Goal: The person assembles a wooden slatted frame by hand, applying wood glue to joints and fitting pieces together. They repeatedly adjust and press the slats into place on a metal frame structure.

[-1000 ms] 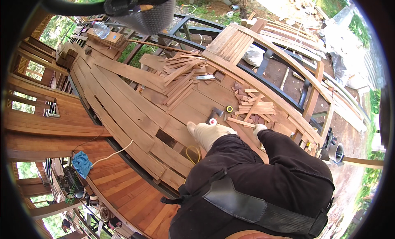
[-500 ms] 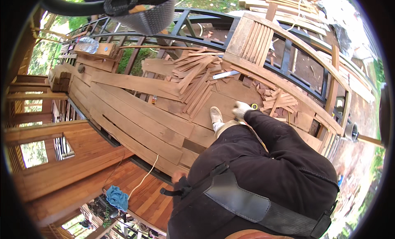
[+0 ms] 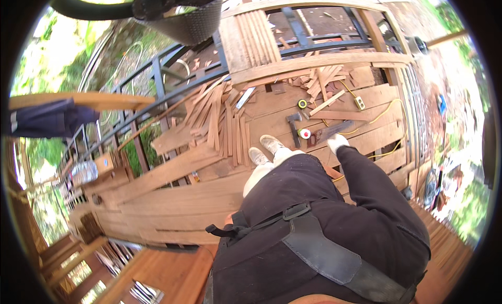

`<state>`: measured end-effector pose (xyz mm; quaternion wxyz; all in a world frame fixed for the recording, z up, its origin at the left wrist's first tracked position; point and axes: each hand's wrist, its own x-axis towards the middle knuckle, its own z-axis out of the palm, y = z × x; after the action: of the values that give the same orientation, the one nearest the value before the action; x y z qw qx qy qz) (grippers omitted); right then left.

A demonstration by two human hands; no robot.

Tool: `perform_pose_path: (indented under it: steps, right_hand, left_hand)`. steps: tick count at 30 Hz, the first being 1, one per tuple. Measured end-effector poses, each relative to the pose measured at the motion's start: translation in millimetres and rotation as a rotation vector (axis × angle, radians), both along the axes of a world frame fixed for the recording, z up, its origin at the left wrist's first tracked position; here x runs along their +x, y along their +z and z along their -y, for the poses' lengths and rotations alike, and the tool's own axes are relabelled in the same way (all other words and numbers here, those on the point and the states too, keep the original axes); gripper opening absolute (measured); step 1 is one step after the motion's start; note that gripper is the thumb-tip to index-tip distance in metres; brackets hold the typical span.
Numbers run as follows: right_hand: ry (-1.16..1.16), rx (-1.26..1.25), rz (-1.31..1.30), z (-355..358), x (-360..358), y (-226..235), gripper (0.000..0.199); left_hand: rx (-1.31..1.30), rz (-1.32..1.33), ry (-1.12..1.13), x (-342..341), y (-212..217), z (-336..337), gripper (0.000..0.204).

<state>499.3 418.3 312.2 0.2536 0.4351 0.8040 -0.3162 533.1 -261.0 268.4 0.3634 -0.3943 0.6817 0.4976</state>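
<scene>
Right hand [image 3: 335,143] has shifted away from the shoes [image 3: 271,143] to the handsaw [image 3: 330,133], which lies on the deck [image 3: 266,125], inboard of its right edge; grip closure cannot be determined. Left hand: not discernible.

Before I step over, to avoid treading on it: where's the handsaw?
In the head view, the handsaw is right of centre, just beyond the gloved right hand.

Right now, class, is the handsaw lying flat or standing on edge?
Flat, it seems: the handsaw shows its broad side upward, beside the gloved right hand.
</scene>
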Motion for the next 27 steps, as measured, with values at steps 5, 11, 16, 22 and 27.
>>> perform_pose_path:
  steps: [5,11,16,22,27]
  right_hand:
    - [-0.435,0.061,0.183,21,137,-19,0.035]
    - [-0.416,-0.135,0.034,139,140,-32,0.037]
    - [-0.434,-0.26,-0.142,189,101,-28,0.034]
    - [-0.77,-0.325,0.036,162,110,-1,0.024]
    - [-0.812,-0.393,0.051,99,89,-22,0.027]
  left_hand:
    - [-0.031,0.006,-0.103,-128,15,36,0.021]
    - [-0.137,-0.062,-0.288,-282,20,29,0.024]
    - [-0.156,-0.037,-0.485,-355,20,-38,0.024]
    - [-0.036,-0.1,-0.675,-406,19,-152,0.028]
    - [0.042,-0.228,-0.686,-424,32,-225,0.026]
